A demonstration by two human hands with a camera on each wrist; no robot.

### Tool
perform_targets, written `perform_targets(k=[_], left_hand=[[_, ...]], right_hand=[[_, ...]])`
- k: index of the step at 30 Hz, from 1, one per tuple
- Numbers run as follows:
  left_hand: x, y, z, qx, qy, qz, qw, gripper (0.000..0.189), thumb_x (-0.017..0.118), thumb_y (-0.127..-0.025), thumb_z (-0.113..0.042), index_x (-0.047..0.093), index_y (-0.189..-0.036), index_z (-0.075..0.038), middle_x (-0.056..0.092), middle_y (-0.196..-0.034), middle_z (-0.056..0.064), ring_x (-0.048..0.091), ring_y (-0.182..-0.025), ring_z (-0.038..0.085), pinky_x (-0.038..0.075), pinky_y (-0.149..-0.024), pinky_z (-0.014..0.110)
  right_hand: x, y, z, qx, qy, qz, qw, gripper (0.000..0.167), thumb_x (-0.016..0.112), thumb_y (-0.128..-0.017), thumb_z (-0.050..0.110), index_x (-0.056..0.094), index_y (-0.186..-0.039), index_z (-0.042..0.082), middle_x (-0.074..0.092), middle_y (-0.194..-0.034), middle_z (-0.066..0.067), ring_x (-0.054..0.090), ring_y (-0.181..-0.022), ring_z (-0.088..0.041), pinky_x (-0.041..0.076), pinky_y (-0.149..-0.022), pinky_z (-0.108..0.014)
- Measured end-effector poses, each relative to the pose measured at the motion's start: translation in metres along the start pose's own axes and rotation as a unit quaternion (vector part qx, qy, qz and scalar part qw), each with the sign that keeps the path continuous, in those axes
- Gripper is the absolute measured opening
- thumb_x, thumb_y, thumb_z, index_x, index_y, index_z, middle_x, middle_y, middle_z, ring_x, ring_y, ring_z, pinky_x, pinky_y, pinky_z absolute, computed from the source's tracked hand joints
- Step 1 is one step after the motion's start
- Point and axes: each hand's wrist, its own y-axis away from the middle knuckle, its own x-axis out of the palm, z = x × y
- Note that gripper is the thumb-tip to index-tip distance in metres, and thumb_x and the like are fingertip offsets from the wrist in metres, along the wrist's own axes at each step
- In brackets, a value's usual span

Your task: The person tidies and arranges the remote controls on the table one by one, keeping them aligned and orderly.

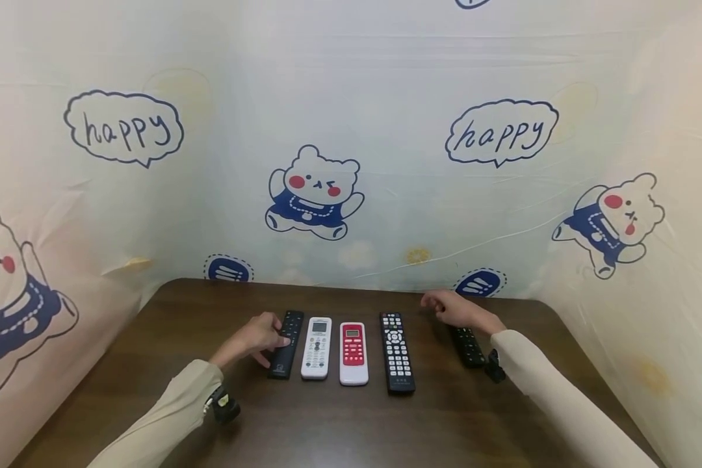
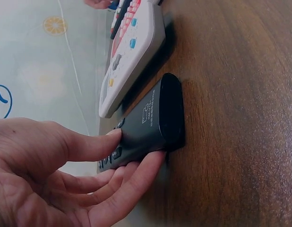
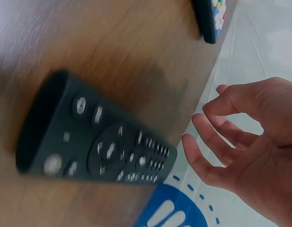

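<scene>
My left hand (image 1: pixel 259 336) holds a slim black remote control (image 1: pixel 281 369) at the left end of a row, thumb on its button face and fingers along its side. In the left wrist view the blank end of this remote (image 2: pixel 142 118) points toward the camera, low over the wood. At the right, my right hand (image 1: pixel 457 308) is just beyond another black remote (image 1: pixel 469 351), its forearm partly covering it. The right wrist view has that remote (image 3: pixel 108 137) lying buttons up, apart from loosely bent fingers (image 3: pixel 214 142) with nothing between them.
Between the hands lie a white remote (image 1: pixel 316 357), a red and white remote (image 1: pixel 353 374) and a long black remote with white buttons (image 1: pixel 398 364). The brown wooden table (image 1: pixel 327 429) ends at a printed cloth backdrop (image 1: pixel 403 195) behind and at both sides.
</scene>
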Motion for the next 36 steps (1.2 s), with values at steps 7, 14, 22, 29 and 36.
perform_targets(k=[7,14,22,29,36], left_hand=[[0.001,-0.001,-0.002,-0.004,0.003,0.005,1.0000,0.041,0.070,-0.097,-0.001,0.047,-0.128,0.014,0.061,-0.108,0.032,0.069,-0.097,0.039,0.066,-0.061,0.040],[0.000,0.001,-0.003,0.002,0.006,0.010,0.9999,0.044,0.071,-0.097,-0.002,0.046,-0.129,0.015,0.062,-0.108,0.033,0.069,-0.099,0.041,0.066,-0.061,0.040],[0.000,0.002,-0.004,-0.004,0.004,0.005,1.0000,0.042,0.069,-0.098,-0.003,0.047,-0.130,0.014,0.062,-0.109,0.032,0.068,-0.101,0.041,0.066,-0.062,0.040],[0.000,0.000,-0.003,0.001,0.004,0.007,1.0000,0.042,0.070,-0.098,-0.003,0.047,-0.129,0.014,0.061,-0.108,0.032,0.068,-0.099,0.040,0.066,-0.062,0.041],[-0.001,-0.001,0.000,-0.003,0.007,0.004,1.0000,0.041,0.069,-0.099,-0.002,0.046,-0.129,0.014,0.061,-0.108,0.032,0.068,-0.099,0.040,0.066,-0.061,0.041]], right_hand=[[-0.004,0.011,-0.009,-0.014,0.059,-0.003,0.9981,0.039,0.055,-0.087,-0.020,0.070,-0.118,-0.001,0.066,-0.120,-0.015,0.062,-0.117,-0.036,0.056,-0.100,-0.056],[-0.008,0.018,-0.009,-0.001,0.115,0.010,0.9933,0.043,0.059,-0.086,-0.021,0.073,-0.116,0.005,0.065,-0.128,-0.014,0.058,-0.121,-0.035,0.053,-0.104,-0.056],[-0.011,0.026,-0.002,0.020,0.233,0.047,0.9710,0.046,0.067,-0.088,-0.020,0.074,-0.119,0.013,0.055,-0.149,-0.018,0.048,-0.136,-0.042,0.050,-0.110,-0.059],[-0.008,0.031,-0.006,0.053,0.249,0.073,0.9642,0.049,0.068,-0.088,-0.020,0.067,-0.125,0.012,0.042,-0.156,-0.027,0.041,-0.142,-0.049,0.044,-0.108,-0.072],[-0.003,0.033,-0.008,0.059,0.244,0.060,0.9661,0.049,0.077,-0.083,-0.014,0.066,-0.125,0.010,0.042,-0.154,-0.030,0.047,-0.135,-0.049,0.054,-0.099,-0.065]])
